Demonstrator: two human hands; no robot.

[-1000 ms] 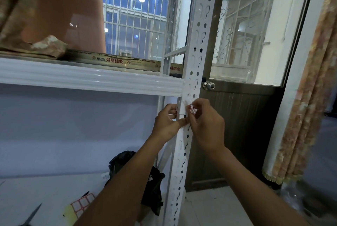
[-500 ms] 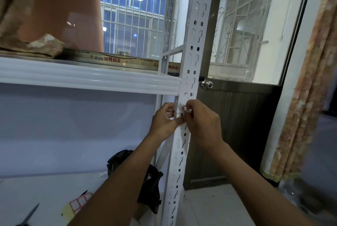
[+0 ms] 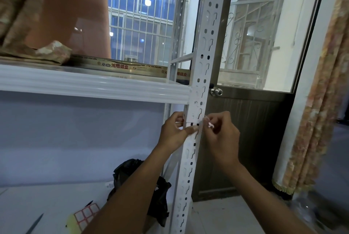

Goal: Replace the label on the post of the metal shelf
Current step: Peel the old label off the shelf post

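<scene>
Just below the white shelf board (image 3: pixel 94 84), both hands meet at the white slotted post (image 3: pixel 200 90) of the metal rack. The left hand (image 3: pixel 172 131) grips the post from its left side, fingers curled round the edge and the thumb laid across the front face, its tip pressing near two dark holes. The right hand (image 3: pixel 221 135) sits just beside the post on the right, fingers bent in and pinched narrowly on a small crumpled scrap of white-and-pink label (image 3: pixel 210 124) (whether it is still stuck to the metal at one end I cannot tell). The scrap lies at the post's right edge, level with the left thumb. Both forearms reach up from the bottom of the view.

On the lower board (image 3: pixel 37 201) lies a sheet of red-bordered blank labels (image 3: pixel 86 214) on a yellowish backing, partly covered by the left forearm. Left of it a dark pointed blade (image 3: pixel 35 223) shows at the bottom edge, most of it out of frame. A crumpled black plastic bag (image 3: pixel 130 173) sits behind the left arm, near the post's foot.

On the upper board a patterned cloth (image 3: pixel 47 52) rests beside a long flat box (image 3: pixel 120 66) with red printed characters. Behind the rack stands a brown door (image 3: pixel 245 139) with a round metal knob (image 3: pixel 216 91), and a patterned curtain (image 3: pixel 321 101) hangs at the right.
</scene>
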